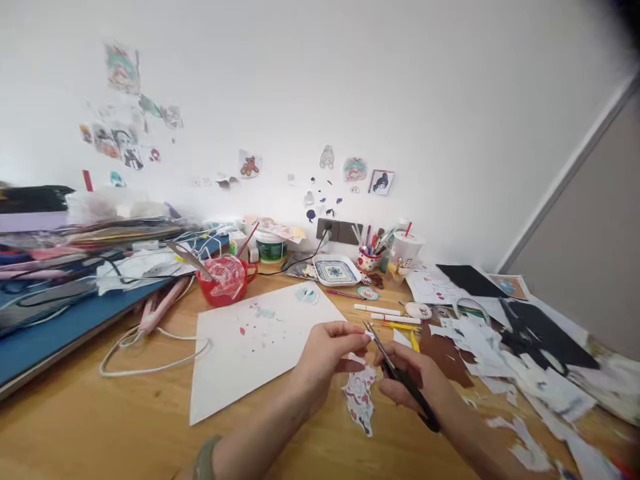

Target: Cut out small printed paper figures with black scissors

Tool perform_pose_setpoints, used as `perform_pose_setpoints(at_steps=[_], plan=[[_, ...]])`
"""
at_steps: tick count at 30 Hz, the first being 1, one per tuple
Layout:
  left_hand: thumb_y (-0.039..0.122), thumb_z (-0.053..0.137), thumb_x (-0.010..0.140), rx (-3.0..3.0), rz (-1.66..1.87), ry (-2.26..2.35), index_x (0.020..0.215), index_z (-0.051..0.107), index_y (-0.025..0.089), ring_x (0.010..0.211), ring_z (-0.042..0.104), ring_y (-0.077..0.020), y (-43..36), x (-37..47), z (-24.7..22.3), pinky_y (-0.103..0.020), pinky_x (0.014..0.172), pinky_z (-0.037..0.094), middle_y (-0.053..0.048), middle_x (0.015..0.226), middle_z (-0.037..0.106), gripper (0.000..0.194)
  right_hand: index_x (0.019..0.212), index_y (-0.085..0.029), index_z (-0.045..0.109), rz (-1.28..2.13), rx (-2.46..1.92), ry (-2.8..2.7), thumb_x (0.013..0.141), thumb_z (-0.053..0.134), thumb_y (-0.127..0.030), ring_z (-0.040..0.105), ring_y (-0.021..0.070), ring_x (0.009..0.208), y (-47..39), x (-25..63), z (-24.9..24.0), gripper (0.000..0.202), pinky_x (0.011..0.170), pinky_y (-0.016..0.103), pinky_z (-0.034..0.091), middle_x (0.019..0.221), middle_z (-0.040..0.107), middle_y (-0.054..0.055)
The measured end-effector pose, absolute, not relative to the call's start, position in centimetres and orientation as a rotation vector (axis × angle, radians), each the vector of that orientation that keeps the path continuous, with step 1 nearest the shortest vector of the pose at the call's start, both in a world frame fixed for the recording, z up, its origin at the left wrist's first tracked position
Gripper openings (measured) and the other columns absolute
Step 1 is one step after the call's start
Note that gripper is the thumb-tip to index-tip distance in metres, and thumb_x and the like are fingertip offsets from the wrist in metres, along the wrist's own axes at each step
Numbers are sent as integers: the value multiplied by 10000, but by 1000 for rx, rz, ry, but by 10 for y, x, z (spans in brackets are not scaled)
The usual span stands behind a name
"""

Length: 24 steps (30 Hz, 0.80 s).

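Near the middle of the desk, my left hand [325,353] pinches a small white piece of paper [369,335] between thumb and fingertips. My right hand [413,377] is closed around black-handled scissors [400,375], whose blades point up and left and lie right at that paper. The blades look slightly apart. Below my hands, a cut-out paper drawing [360,400] with red and dark marks lies on the wood. Left of my left hand is a large white sheet [240,373] carrying small red and teal scraps. My fingers partly hide the small paper.
Paper offcuts [520,373] and larger black scissors [530,337] cover the right side. White markers [395,319] lie beyond my hands. Behind stand a square dish [353,281], a pen cup [369,261], a lidded drink cup [403,257] and a red mug [220,293]. A cluttered pile fills the left.
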<state>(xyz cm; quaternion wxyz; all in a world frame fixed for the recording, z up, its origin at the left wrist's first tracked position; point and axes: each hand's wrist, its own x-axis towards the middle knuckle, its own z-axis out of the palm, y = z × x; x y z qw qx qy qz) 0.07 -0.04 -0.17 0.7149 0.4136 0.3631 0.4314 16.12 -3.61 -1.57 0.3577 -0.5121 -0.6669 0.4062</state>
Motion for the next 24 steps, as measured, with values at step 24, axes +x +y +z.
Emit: perform_pose_setpoints(at_steps=[24], plan=[[242, 682, 593, 910, 948, 736, 681, 598, 112, 634, 515, -111, -1, 4, -7, -218, 543, 439, -29, 631, 547, 178, 807, -187, 462, 1195, -1293, -1696, 682, 598, -422, 355, 94, 542, -38, 159, -8, 299, 493, 210, 320, 634, 414, -42]])
